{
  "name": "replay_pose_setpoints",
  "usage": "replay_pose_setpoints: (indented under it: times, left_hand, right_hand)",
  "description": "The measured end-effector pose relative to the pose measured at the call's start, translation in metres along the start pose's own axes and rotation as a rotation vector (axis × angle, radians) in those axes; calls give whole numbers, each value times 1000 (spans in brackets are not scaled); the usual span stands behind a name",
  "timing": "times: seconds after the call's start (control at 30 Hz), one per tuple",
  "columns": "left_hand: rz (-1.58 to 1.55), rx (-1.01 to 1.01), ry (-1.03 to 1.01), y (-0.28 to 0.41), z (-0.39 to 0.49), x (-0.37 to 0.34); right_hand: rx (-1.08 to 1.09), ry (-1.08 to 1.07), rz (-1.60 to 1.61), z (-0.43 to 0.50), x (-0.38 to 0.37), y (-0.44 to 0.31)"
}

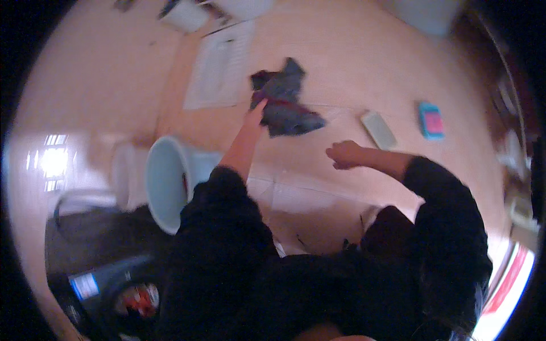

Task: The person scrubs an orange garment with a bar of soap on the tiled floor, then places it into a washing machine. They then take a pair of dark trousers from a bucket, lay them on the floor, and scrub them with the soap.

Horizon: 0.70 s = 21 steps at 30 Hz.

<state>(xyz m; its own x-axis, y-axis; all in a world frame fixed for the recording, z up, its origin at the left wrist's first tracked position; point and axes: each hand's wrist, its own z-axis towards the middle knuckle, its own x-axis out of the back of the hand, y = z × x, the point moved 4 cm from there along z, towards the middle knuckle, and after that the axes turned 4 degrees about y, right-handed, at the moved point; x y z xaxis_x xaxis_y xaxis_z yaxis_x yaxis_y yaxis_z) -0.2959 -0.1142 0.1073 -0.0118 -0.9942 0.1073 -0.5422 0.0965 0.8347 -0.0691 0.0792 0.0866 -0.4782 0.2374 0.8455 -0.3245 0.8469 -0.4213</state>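
Observation:
Before me a crumpled dark grey cloth [281, 102] with reddish trim lies spread above or on the tiled floor; blur hides whether it touches. At its left edge, my left hand [257, 114] grips the fabric. My right hand [346, 154] is closed in a loose fist to the lower right, apart from the cloth, with nothing visible in it. Just beyond that fist is a pale oblong block [379, 129], perhaps a brush or soap. Farther right sits a small blue item with a pink top [432, 121].
Left of my arm, a pale blue bucket [182, 153] shows its open mouth. A squat toilet pan [215, 68] is set in the floor ahead. Pale containers [185, 16] stand beyond it. A front-loading washing machine [115, 273] with red laundry stands at lower left.

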Motion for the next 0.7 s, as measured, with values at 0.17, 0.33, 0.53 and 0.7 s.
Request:
replay_pose_setpoints:
  times: [0.17, 0.33, 0.53, 0.7]
  left_hand:
    - [120, -48, -473, -123, 3, 36]
    - [1092, -418, 642, -115, -55, 47]
    - [228, -483, -200, -25, -190, -47]
    - [-570, -170, -1215, 50, -309, -61]
  right_hand:
    - [649, 278, 337, 4, 15, -17]
    - [100, 50, 54, 33, 23, -75]
    - [-105, -157, -28, 20, -28, -38]
    - [-195, -231, -41, -6, -33, 2]
